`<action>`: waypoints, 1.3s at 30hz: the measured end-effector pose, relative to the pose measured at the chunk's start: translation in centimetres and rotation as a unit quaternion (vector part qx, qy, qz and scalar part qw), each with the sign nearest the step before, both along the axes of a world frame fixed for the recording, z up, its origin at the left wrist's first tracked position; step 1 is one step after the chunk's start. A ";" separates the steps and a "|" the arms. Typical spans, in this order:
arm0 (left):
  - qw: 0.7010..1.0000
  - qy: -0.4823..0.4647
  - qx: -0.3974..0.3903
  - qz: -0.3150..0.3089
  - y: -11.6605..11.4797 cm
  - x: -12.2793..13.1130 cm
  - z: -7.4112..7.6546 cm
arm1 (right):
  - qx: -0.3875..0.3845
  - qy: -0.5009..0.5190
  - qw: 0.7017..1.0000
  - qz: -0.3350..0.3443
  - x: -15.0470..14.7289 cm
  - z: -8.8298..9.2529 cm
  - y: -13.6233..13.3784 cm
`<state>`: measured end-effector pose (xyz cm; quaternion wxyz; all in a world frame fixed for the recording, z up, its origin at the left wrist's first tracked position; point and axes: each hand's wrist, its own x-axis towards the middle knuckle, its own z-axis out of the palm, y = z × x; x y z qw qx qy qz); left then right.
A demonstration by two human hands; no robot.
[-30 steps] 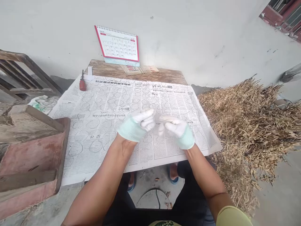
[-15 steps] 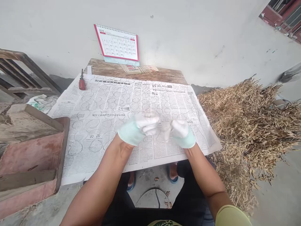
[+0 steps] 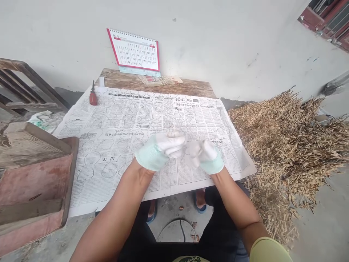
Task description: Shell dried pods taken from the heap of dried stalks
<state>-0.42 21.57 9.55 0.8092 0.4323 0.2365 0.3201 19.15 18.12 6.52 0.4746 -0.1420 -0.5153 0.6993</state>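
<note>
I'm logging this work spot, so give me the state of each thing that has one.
Left hand, gloved, fingers curled in
Right hand, gloved, partly curled, blurred
Newspaper, spread over most of the table
Thin wire loops, laid out on the newspaper
Red-handled tool, lying on the newspaper
Calendar, standing, showing month 09
Dried stalks, in a loose heap

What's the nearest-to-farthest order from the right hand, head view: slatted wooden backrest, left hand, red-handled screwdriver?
1. Left hand: just left of the right hand.
2. Red-handled screwdriver: toward the far-left corner of the table.
3. Slatted wooden backrest: beyond the table's left side.
</note>
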 end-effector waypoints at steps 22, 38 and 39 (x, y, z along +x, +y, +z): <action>0.997 0.066 0.045 0.002 0.3 -0.3 -0.6 | -0.060 0.012 0.995 0.082 -0.4 -0.5 0.2; 0.986 0.124 0.081 -0.074 -0.4 0.4 0.8 | -0.046 0.020 0.981 0.189 -0.1 -1.8 1.4; 0.987 0.116 0.082 -0.078 -0.5 0.5 0.8 | -0.046 0.015 0.980 0.192 -0.2 -1.9 1.4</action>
